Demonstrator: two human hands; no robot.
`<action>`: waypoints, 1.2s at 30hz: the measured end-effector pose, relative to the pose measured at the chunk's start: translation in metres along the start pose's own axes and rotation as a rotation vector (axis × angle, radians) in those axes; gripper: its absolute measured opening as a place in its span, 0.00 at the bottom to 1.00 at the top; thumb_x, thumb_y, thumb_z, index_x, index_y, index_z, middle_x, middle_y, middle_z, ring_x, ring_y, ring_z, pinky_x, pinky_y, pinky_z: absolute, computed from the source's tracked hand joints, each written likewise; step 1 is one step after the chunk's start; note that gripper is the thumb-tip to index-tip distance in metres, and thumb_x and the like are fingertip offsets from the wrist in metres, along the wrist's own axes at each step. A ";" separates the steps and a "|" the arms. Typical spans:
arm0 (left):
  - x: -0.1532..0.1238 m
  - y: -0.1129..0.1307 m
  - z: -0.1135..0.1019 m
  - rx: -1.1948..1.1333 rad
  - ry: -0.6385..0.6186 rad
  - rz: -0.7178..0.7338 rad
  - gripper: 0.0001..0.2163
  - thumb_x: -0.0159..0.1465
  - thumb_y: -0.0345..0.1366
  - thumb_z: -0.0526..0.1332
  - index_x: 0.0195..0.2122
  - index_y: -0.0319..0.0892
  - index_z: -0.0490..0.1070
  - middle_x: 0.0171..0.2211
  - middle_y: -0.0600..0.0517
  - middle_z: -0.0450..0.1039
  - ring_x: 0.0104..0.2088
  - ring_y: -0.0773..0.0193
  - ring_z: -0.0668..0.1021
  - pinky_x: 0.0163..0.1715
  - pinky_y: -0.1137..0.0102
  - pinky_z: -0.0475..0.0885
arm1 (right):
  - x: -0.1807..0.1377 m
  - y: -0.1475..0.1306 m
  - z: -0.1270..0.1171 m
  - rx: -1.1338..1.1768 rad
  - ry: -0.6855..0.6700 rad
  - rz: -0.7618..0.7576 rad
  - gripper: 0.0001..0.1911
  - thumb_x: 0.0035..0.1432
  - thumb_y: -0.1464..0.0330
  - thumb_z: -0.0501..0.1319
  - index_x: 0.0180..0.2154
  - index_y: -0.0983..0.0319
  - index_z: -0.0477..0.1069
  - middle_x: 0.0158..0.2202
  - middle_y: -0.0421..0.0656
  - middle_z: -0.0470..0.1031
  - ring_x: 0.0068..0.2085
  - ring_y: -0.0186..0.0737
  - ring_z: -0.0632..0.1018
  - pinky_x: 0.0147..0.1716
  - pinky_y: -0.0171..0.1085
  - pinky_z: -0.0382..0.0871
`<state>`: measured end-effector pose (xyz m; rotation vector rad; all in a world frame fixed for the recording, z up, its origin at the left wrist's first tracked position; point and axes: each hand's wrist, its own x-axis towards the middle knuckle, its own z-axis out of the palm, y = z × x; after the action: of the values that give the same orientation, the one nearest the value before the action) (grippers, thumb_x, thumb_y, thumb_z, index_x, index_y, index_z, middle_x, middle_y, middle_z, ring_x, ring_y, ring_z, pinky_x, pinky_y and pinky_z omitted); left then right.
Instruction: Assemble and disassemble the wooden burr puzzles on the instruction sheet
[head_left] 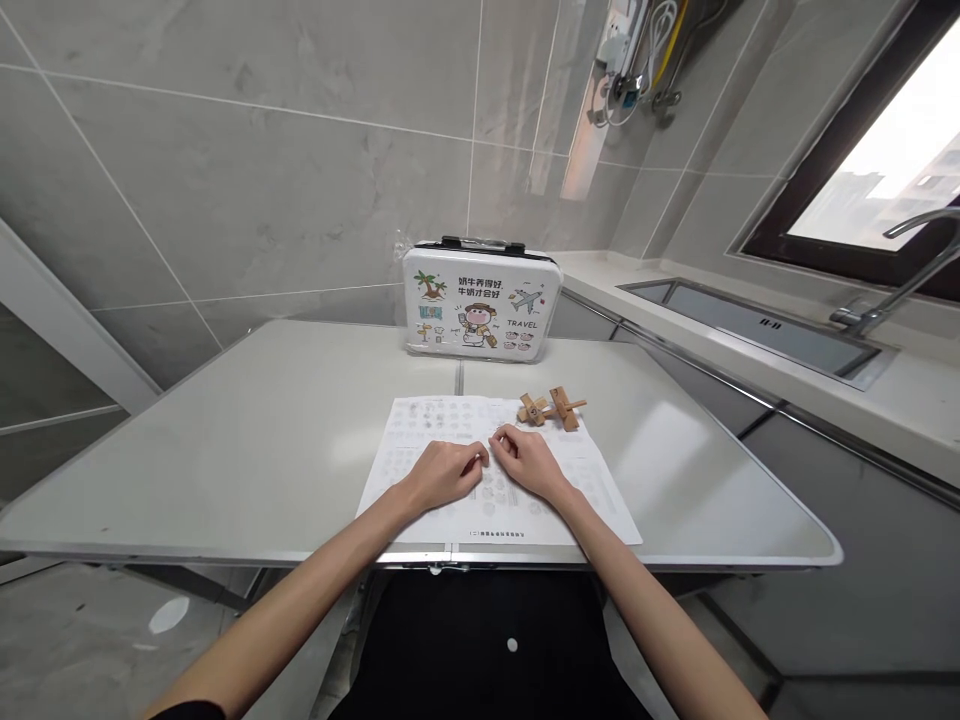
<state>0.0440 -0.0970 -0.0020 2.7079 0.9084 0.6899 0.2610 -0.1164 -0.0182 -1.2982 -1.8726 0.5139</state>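
Observation:
A printed white paper sheet [427, 522] lies flat on the table, with rows of small figures and a line of text along its near edge. My left hand [450, 470] rests on the sheet left of its middle, fingers curled in. Close beside it, my right hand [527, 460] also lies on the paper with its fingers loosely closed. The two hands are nearly touching, and I see nothing in either. Just beyond my right hand sit two small brown wooden-looking pieces of crossed slats, the left piece [532, 409] and the right piece [565, 408], close together at the sheet's far right corner.
A white case [484, 305] with cartoon prints and a black handle stands upright at the back of the folding table [300, 420]. To the right is a counter with a sink [750, 325] and a faucet [892, 290]. A grey tiled wall [262, 180] rises behind.

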 end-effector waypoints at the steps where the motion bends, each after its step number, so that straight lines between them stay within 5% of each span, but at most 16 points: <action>1: 0.000 0.000 0.000 0.001 0.001 0.001 0.09 0.68 0.28 0.57 0.41 0.44 0.77 0.24 0.56 0.77 0.23 0.64 0.76 0.28 0.71 0.63 | 0.000 0.001 0.001 -0.004 0.002 -0.003 0.12 0.71 0.61 0.57 0.35 0.58 0.71 0.23 0.36 0.71 0.25 0.39 0.71 0.30 0.37 0.61; 36: -0.003 -0.001 0.000 0.023 0.006 -0.023 0.09 0.68 0.29 0.57 0.43 0.44 0.76 0.23 0.57 0.75 0.22 0.64 0.75 0.27 0.71 0.62 | 0.002 -0.007 0.002 -0.031 0.001 -0.006 0.13 0.72 0.61 0.56 0.34 0.57 0.69 0.22 0.36 0.69 0.24 0.39 0.70 0.29 0.36 0.59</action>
<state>0.0410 -0.0978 -0.0032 2.7122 0.9530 0.6873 0.2554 -0.1172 -0.0138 -1.3124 -1.8896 0.4825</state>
